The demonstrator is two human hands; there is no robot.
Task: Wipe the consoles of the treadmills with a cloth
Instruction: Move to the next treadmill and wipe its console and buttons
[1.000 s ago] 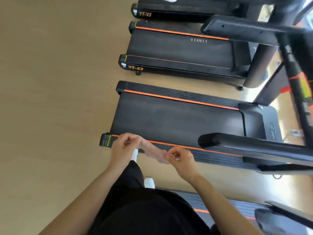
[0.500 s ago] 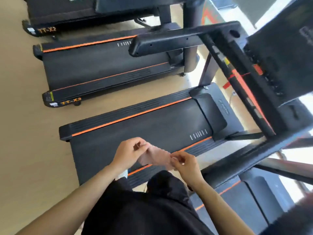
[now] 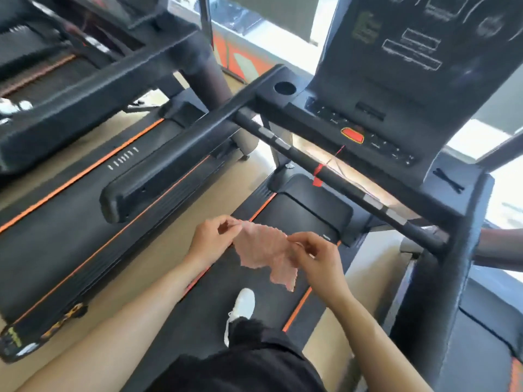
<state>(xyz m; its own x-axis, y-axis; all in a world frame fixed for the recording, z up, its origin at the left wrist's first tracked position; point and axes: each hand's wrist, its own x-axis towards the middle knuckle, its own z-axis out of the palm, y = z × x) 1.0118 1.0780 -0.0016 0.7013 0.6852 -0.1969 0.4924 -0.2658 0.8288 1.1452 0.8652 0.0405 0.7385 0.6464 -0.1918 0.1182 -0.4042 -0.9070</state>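
Tan flooring [image 3: 161, 256] runs between black treadmills with orange stripes along their decks, and bright daylight comes in behind the machines. We stand on the belt [image 3: 203, 321] of one treadmill, with one white shoe [image 3: 243, 302] showing below our arms. To our left lies a neighbouring treadmill [image 3: 70, 222], and the long black handrail [image 3: 169, 165] of our machine reaches back between the two.

Ahead and above rises the console [image 3: 410, 66], a dark upright panel with faint outlined displays. At its foot is a row of small buttons around a red stop button [image 3: 352, 135], and a round cup hole [image 3: 285, 88] sits at the left corner. A black crossbar [image 3: 368, 199] slants in front of it, with a red clip [image 3: 318, 176] hanging from it on a thin cord.

We hold the pink cloth [image 3: 263, 253] in the air over the belt, below the crossbar and well apart from the console. Our left grip [image 3: 210, 239] is clenched on the cloth's upper left corner, pinching it between thumb and fingers. Our right grip [image 3: 314, 256] pinches the upper right edge in the same way. The cloth is spread between the two, its lower corner dangling free towards the shoe.
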